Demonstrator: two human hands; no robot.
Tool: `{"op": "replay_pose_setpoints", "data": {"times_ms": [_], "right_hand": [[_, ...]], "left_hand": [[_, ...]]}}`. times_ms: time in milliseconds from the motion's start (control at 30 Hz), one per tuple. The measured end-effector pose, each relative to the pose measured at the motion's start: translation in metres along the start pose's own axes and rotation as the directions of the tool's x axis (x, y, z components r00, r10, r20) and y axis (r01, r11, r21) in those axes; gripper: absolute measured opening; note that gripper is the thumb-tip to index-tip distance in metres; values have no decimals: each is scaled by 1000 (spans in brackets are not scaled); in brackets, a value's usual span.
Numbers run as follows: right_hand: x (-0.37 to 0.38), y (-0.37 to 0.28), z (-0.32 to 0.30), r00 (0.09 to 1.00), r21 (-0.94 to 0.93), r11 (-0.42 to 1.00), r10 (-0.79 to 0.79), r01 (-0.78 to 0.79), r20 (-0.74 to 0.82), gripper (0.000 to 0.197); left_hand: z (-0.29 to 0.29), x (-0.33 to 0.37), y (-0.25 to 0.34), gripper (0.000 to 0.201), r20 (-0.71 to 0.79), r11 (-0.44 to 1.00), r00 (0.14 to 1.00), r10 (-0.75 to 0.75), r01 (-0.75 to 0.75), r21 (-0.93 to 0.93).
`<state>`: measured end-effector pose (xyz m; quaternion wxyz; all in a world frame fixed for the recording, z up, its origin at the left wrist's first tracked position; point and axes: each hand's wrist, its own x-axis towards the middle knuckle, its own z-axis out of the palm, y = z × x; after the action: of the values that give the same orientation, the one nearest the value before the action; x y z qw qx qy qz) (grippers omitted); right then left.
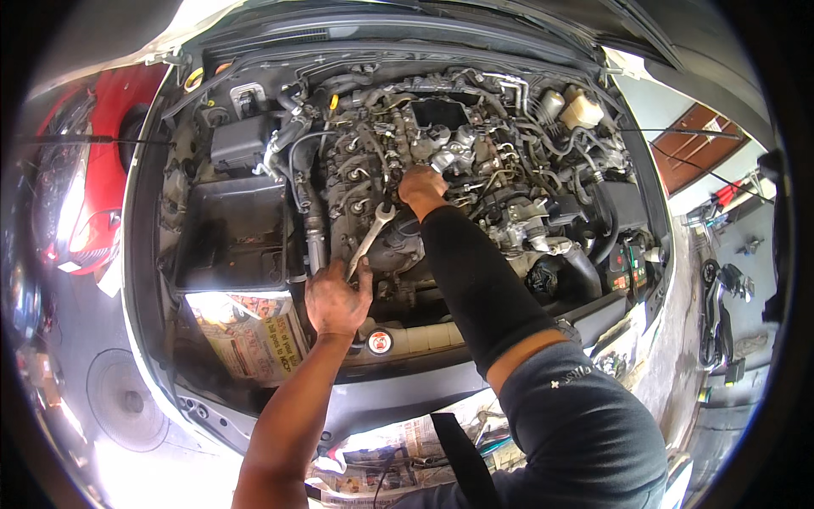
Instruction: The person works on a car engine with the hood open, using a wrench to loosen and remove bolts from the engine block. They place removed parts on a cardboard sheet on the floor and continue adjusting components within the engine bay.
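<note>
My left hand [337, 297], its fingers darkened with grease, is closed on a steel open-end wrench [371, 235]. The wrench's open jaw points up and away, over the front of the engine [343, 216]. My right hand [421, 183] reaches into the middle of the engine, curled beside metal pipes and a silver housing [458, 148]. Its fingertips are hidden behind the hand, so what they grip cannot be made out. A black sleeve [475, 271] covers most of the right forearm.
Around the engine bay lie an empty black airbox [233, 229], a fuse box [627, 267] and a cream-coloured fluid reservoir [582, 109]. A radiator cap [380, 341] sits at the front. Newspaper [246, 339] covers the front edge. A red car [106, 170] stands at left.
</note>
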<state>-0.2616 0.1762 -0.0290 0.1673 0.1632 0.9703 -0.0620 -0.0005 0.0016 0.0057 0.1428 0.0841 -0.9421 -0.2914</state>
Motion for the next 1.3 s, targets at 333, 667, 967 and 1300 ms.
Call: {"op": "replay_pose_setpoints", "data": {"times_ms": [333, 667, 967, 1300], "right_hand": [[5, 0, 1, 997, 19, 1000, 6, -8, 71, 48], [5, -1, -3, 994, -81, 997, -2, 11, 112, 44], [-1, -2, -7, 996, -34, 999, 20, -17, 83, 45], [15, 4, 8, 993, -64, 996, -59, 65, 102, 41]], "left_hand": [[-1, 0, 0, 48, 0, 998, 1000, -3, 3, 61], [-4, 1, 0, 46, 70, 999, 997, -43, 41, 18], [-4, 1, -1, 47, 79, 999, 996, -41, 40, 19], [-1, 1, -4, 47, 36, 1000, 999, -12, 11, 10]]}}
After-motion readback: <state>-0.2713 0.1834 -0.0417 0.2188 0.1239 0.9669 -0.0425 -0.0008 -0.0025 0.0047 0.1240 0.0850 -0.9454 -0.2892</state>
